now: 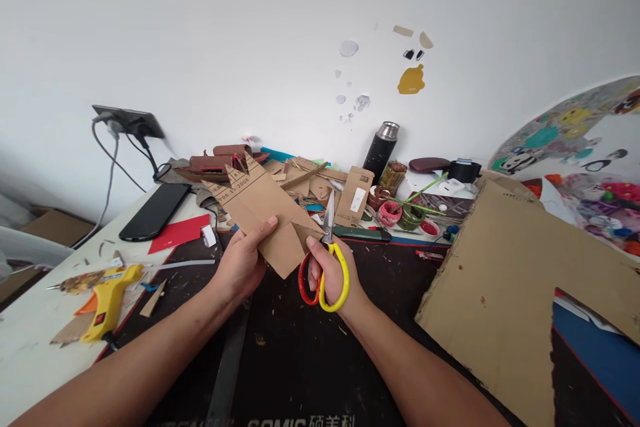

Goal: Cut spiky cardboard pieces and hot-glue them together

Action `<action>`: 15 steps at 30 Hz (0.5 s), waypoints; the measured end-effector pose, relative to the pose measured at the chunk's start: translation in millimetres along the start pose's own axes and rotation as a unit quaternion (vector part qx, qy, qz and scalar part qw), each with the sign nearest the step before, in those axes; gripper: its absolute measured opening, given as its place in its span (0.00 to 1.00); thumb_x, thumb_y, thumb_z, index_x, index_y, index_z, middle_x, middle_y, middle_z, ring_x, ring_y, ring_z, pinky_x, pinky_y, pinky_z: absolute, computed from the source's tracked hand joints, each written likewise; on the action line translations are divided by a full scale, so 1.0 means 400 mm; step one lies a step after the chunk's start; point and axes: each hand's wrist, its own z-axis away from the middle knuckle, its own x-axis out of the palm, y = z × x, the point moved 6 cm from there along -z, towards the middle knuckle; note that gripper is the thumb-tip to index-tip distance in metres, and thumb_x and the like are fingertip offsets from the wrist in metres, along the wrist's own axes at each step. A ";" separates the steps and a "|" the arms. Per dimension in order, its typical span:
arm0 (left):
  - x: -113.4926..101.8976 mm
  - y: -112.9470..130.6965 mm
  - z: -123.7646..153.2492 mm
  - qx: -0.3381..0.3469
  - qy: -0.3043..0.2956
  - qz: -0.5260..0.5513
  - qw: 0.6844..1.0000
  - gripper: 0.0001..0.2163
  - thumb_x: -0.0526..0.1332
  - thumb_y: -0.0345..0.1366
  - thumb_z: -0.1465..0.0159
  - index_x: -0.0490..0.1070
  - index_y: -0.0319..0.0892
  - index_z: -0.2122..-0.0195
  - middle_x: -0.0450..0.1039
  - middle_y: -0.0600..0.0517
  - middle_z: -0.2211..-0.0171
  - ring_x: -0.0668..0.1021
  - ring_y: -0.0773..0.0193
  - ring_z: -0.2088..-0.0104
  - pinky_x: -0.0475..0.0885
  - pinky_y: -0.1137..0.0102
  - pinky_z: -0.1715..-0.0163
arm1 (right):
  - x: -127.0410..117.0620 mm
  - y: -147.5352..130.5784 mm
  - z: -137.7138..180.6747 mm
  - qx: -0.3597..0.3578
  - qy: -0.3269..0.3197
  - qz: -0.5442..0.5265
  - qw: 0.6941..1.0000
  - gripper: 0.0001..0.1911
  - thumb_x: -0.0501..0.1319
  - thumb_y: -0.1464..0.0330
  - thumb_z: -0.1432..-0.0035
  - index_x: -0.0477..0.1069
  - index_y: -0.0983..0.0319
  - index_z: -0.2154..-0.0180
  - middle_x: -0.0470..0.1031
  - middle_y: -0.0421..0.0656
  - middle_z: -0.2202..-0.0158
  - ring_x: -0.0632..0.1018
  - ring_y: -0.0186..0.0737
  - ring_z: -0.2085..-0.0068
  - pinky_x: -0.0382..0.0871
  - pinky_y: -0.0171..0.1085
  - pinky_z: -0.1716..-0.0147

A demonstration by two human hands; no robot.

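My left hand [244, 259] grips a brown cardboard piece [265, 203], thumb on top and fingers underneath. Its far left end is cut into several pointed teeth beside printed lines and digits. A flap [309, 240] stands out at the near right end, by my right thumb. My right hand [345, 270] is closed around scissors [341, 287] with one yellow and one red handle loop. Their blades point up and away, alongside the cardboard's right edge. My right fingers are partly hidden behind the handles and flap.
A large cardboard sheet [493, 280] leans over the right side. At left lie a yellow glue gun [107, 300], a black phone [155, 212] and a red card [181, 232]. Cardboard scraps [305, 177], a black thermos [381, 152] and small paint jars [390, 213] line the wall.
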 end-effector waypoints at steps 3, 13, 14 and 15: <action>0.001 0.004 -0.002 0.013 -0.003 -0.003 1.000 0.24 0.82 0.38 0.52 0.81 0.39 0.56 0.86 0.45 0.58 0.87 0.49 0.59 0.85 0.62 0.58 | 0.001 0.004 0.001 0.001 0.004 0.001 1.000 0.24 0.70 0.48 0.41 0.65 0.58 0.71 0.62 0.30 0.88 0.66 0.32 0.88 0.56 0.29 0.89; -0.010 -0.019 -0.027 -0.063 -0.007 0.007 0.998 0.14 0.75 0.30 0.44 0.81 0.37 0.57 0.86 0.43 0.62 0.86 0.56 0.68 0.84 0.67 0.67 | -0.002 0.022 -0.008 0.013 -0.032 -0.009 0.999 0.27 0.71 0.46 0.42 0.63 0.58 0.74 0.63 0.30 0.87 0.65 0.30 0.89 0.56 0.29 0.89; -0.011 -0.017 -0.027 -0.063 -0.009 0.003 0.998 0.14 0.76 0.31 0.45 0.82 0.37 0.57 0.86 0.43 0.63 0.85 0.56 0.69 0.84 0.67 0.68 | -0.003 0.024 -0.010 0.014 -0.042 -0.012 0.999 0.28 0.71 0.46 0.42 0.63 0.58 0.74 0.63 0.31 0.87 0.65 0.30 0.89 0.57 0.29 0.88; -0.011 -0.015 -0.027 -0.067 -0.013 -0.003 0.998 0.14 0.76 0.31 0.45 0.82 0.37 0.58 0.86 0.43 0.64 0.85 0.56 0.70 0.84 0.67 0.69 | -0.003 0.026 -0.011 0.017 -0.054 -0.013 0.998 0.28 0.71 0.45 0.42 0.63 0.58 0.74 0.63 0.31 0.87 0.65 0.30 0.89 0.57 0.29 0.88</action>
